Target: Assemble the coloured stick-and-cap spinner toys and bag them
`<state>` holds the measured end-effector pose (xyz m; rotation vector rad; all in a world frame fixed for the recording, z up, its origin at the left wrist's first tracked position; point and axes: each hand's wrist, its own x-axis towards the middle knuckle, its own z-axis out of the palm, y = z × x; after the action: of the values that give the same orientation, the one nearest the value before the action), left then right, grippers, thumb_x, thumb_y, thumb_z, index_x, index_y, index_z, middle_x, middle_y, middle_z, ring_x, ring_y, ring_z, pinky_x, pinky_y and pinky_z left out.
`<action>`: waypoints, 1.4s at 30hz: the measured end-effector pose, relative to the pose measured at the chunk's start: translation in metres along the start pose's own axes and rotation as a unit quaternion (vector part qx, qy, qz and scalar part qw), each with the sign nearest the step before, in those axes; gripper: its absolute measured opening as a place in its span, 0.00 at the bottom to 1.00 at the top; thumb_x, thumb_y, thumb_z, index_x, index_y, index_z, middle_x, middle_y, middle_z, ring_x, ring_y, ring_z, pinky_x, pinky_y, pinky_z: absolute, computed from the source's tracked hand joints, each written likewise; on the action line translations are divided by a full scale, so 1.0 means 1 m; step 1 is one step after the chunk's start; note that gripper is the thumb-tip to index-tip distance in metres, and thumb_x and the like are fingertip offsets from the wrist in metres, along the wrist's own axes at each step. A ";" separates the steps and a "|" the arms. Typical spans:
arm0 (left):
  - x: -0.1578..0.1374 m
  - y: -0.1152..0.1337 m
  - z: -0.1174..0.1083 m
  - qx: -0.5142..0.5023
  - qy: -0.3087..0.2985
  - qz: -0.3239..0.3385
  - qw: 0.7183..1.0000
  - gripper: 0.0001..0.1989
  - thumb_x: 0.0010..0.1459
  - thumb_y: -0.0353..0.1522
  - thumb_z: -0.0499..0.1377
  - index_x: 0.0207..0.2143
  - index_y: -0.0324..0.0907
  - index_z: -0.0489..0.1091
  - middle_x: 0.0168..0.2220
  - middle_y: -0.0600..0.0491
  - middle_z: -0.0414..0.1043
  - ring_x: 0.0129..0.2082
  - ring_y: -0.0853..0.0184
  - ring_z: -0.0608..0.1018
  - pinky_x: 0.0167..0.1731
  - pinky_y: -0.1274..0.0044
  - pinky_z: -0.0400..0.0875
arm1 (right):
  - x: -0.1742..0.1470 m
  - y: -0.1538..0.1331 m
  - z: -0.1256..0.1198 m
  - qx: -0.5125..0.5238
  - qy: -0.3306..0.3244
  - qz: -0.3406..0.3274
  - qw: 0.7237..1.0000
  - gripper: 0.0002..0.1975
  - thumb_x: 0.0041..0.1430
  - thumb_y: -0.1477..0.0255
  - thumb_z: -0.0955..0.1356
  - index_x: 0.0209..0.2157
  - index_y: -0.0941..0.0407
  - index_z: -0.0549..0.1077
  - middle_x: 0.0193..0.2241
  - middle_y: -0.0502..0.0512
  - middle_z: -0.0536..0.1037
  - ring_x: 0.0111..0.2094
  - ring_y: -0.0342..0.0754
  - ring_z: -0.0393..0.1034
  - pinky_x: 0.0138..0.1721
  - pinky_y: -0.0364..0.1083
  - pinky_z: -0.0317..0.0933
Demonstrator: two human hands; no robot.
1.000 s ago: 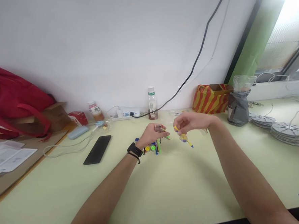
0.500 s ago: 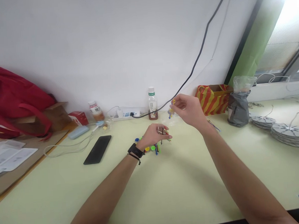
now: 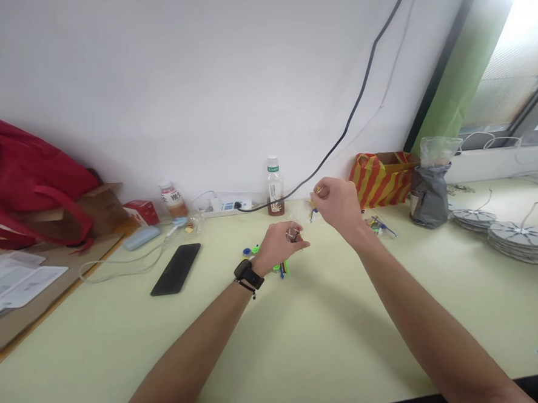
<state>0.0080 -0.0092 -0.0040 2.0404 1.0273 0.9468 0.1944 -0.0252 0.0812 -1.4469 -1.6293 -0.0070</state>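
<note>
My left hand (image 3: 277, 247) is closed, its thumb and fingers around a small brownish piece (image 3: 292, 234) whose kind I cannot make out. Beneath and beside that hand lie small round blue (image 3: 247, 251) and green (image 3: 255, 249) pieces, partly covered by it. Thin blue and green sticks (image 3: 286, 269) lie below its thumb. To the right, my right hand (image 3: 338, 207) is raised over the table, pinching a small yellow-and-blue piece (image 3: 314, 211). Past my right wrist rests a little heap of coloured pieces (image 3: 380, 226), partly hidden.
Against the wall stand a brown drink bottle (image 3: 275, 192) and a power strip (image 3: 228, 203). A phone (image 3: 176, 270) lies left. Right are a striped bag (image 3: 381, 182), a grey bag (image 3: 429, 198) and stacked grey discs (image 3: 521, 238). A black cable (image 3: 358, 99) hangs across the wall.
My right hand has lowered slightly and turned with its small piece, uncovering more of the heap past the wrist. The left hand has shifted a little right, and its brownish piece has turned.
</note>
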 end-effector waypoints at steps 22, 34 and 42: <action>0.001 0.002 0.000 0.005 0.021 0.012 1.000 0.17 0.53 0.44 0.68 0.36 0.41 0.76 0.29 0.55 0.77 0.27 0.69 0.72 0.28 0.78 0.66 | 0.000 0.001 0.002 -0.042 -0.080 -0.026 0.996 0.02 0.54 0.73 0.70 0.28 0.55 0.74 0.25 0.53 0.79 0.28 0.48 0.71 0.31 0.45 0.60; 0.004 -0.005 -0.007 -0.089 -0.061 0.008 0.994 0.19 0.55 0.44 0.68 0.41 0.37 0.78 0.33 0.48 0.79 0.32 0.66 0.78 0.32 0.75 0.69 | 0.001 0.015 -0.030 -0.042 -0.361 -0.098 0.926 0.09 0.61 0.64 0.69 0.37 0.53 0.79 0.38 0.54 0.82 0.33 0.47 0.73 0.34 0.44 0.61; 0.002 -0.011 -0.002 -0.215 -0.128 -0.019 0.968 0.34 0.50 0.40 0.74 0.57 0.40 0.70 0.51 0.38 0.76 0.45 0.57 0.82 0.46 0.67 0.76 | -0.001 0.002 -0.031 -0.022 -0.365 -0.141 0.920 0.08 0.60 0.73 0.66 0.36 0.54 0.78 0.32 0.51 0.81 0.30 0.45 0.70 0.32 0.43 0.58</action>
<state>0.0029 -0.0016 -0.0106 1.7166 0.6527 0.7798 0.2147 -0.0428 0.0975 -1.3037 -2.4482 0.3770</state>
